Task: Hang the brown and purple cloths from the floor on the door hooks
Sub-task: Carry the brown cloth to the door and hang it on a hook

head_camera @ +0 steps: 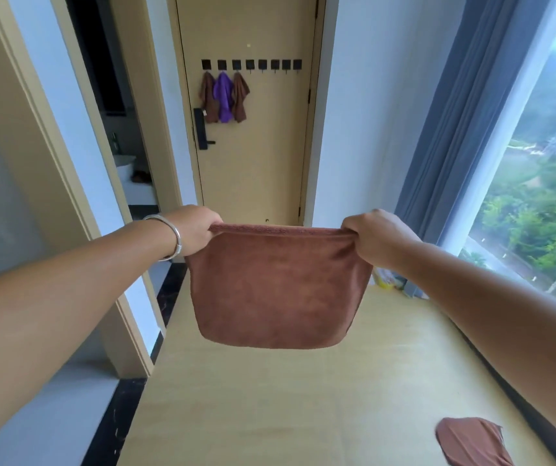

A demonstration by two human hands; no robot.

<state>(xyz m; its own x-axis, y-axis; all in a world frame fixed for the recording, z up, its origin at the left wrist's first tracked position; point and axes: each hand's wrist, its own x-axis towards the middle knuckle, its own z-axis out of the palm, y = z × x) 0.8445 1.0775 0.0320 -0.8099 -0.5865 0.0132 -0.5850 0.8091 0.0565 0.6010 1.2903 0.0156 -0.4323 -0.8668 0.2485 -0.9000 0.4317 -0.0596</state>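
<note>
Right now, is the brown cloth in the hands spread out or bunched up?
Spread out: the left hand and right hand grip the brown cloth's top corners, pulling it flat.

Held cloth (278, 284) before door (263, 169)

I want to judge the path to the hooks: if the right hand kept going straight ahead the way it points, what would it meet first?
Probably nothing close: the right hand, gripping the brown cloth, points toward the door, and the way looks free until there, though depth is unclear.
</note>
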